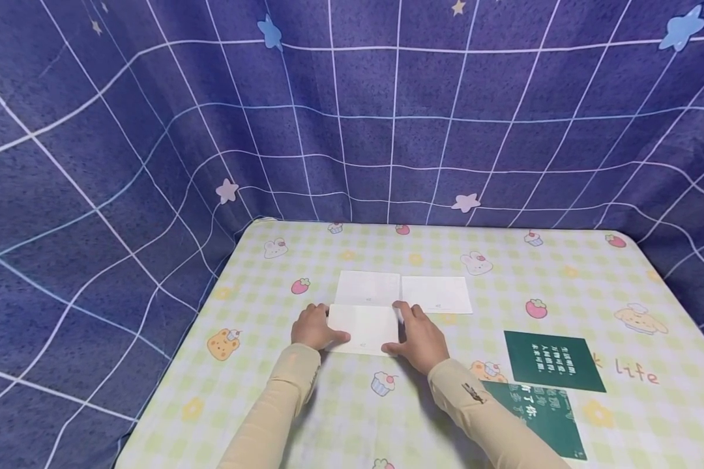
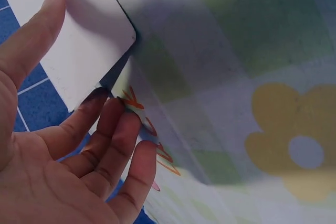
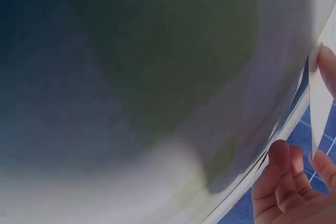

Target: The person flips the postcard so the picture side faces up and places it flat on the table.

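Observation:
A white card (image 1: 364,329) with a small mark near its lower edge lies between both hands, overlapping the near edge of another white card (image 1: 367,288). My left hand (image 1: 313,329) grips its left side, the thumb on the top face. In the left wrist view, the left hand's fingers (image 2: 113,124) meet the card's corner, and a dark gap shows beneath the card (image 2: 89,35). On the right side, my right hand (image 1: 419,339) pinches the same card by its edge. The right wrist view catches only part of the right hand (image 3: 294,182) and a narrow strip of card (image 3: 319,103).
Farther right lies one more white card (image 1: 436,294). Two dark green cards with white characters, an upper one (image 1: 528,358) and a lower one (image 1: 554,423), rest near my right forearm. A checked cloth (image 1: 258,391) covers the table; a blue grid curtain (image 1: 364,137) hangs behind.

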A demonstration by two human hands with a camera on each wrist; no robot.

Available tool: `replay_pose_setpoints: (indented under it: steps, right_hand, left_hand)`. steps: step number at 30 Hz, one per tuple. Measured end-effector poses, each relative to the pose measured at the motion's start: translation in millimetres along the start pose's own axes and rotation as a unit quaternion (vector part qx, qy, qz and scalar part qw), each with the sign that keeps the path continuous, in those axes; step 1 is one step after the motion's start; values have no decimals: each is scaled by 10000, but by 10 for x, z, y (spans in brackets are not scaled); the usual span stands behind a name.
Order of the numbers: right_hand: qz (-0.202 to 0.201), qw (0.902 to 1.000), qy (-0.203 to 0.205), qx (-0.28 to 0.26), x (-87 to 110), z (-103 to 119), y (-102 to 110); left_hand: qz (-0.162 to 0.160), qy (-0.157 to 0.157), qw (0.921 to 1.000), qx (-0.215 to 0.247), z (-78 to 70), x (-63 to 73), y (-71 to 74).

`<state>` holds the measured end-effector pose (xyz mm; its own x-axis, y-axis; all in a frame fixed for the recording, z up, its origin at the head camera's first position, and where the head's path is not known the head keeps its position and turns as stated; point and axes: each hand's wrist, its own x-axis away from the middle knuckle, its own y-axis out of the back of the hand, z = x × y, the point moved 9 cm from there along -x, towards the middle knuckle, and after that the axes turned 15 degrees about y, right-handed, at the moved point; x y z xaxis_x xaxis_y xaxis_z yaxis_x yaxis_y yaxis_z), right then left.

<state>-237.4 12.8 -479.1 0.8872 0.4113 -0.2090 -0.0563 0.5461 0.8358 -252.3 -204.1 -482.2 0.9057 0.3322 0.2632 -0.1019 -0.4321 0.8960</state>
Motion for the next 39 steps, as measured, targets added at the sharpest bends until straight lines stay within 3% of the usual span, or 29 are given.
replay_pose_setpoints:
  steps: [9,16,20,28,39]
  right_hand:
    - [-70,10000,52,34,10,18,11]
    - [205,9974,-568,-392,19,-53,-16]
    - [351,9961,-701,-400,19,-75,-24]
    - [469,9957,-668,-445,9,-53,-36]
    - [265,9961,-610,-572,20,-40,11]
  left_hand:
    - [-82,-141,9999,-55,-16,51,43]
    - [-124,-166,9998,-34,-13,74,59]
    - [-132,-149,9998,9,-18,89,71]
    - [-213,-179,9996,35,-20,97,66]
    - [-349,-304,9989,-68,-46,118,91]
